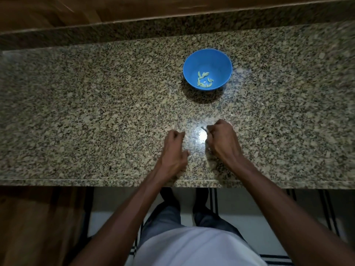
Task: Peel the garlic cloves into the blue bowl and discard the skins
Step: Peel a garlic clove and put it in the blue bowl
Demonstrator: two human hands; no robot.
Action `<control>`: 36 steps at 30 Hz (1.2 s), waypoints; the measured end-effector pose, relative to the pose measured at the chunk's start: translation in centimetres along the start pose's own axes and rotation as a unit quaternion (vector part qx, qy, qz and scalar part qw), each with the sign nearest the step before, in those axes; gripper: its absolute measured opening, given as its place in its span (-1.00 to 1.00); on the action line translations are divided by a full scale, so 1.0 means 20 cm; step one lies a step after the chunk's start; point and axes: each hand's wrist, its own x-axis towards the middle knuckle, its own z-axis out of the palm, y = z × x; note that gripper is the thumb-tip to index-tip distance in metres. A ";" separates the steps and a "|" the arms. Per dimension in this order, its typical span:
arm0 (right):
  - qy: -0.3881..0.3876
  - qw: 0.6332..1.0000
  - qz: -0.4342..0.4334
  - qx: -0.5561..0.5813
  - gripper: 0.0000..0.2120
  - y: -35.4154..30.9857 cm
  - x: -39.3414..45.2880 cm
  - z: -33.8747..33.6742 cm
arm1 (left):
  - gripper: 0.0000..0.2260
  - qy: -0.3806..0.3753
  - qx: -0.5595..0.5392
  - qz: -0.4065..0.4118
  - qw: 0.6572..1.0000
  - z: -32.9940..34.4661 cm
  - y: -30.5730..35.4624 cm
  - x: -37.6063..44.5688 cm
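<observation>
The blue bowl (207, 60) stands on the granite counter (96, 112), right of centre, with several pale peeled garlic cloves (204, 80) at its bottom. Well in front of the bowl, near the counter's front edge, are both hands. My right hand (221, 141) is curled into a fist, and a thin dark sliver of garlic skin (203, 128) sticks out of it to the left. My left hand (174, 150) is loosely cupped, its bent fingertips resting on the counter, and I see nothing held in it. Between the hands lies a bright glare spot.
A raised granite ledge (172, 27) with wood behind it runs along the back of the counter. The counter's front edge (115, 182) lies just behind my wrists. Below it are my legs and a tiled floor with a striped mat (213, 200).
</observation>
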 end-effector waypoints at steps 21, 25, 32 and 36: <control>-0.014 0.934 0.211 0.287 -0.84 0.12 0.03 -0.08 | -0.75 0.013 0.221 0.125 0.967 0.16 0.11 0.03; -0.027 0.927 0.216 0.304 -0.84 0.10 0.03 -0.08 | -0.85 0.010 0.223 0.140 0.965 0.12 0.10 0.03; -0.041 0.909 0.224 0.349 -0.81 0.09 0.05 -0.08 | -0.87 0.034 0.160 0.142 0.976 0.13 0.07 0.06; -0.036 0.907 0.216 0.360 -0.89 0.11 0.06 -0.12 | -0.87 0.085 -0.074 0.017 0.993 0.07 0.08 0.10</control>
